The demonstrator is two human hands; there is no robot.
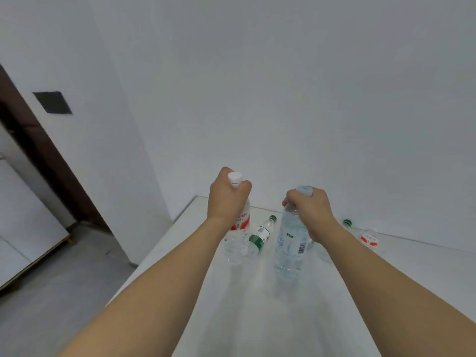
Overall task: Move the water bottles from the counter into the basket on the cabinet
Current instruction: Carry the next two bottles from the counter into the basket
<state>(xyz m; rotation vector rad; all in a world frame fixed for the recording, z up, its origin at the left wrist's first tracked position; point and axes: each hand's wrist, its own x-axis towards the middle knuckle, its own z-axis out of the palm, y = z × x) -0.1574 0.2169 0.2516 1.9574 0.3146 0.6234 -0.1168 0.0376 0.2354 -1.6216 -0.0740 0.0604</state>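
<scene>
My left hand (pixel 226 199) and right hand (pixel 313 215) each clamp a water bottle's neck above the counter (pixel 257 305) — swinging them risks toppling the green-capped bottles (pixel 262 231) between.

Bare forearms, no sleeves; each grip ungloved.

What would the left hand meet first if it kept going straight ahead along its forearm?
Probably the white wall behind the counter. The left hand, its grip closed on the red-label bottle, shows nothing else beyond it, though depth is hard to judge.
</scene>
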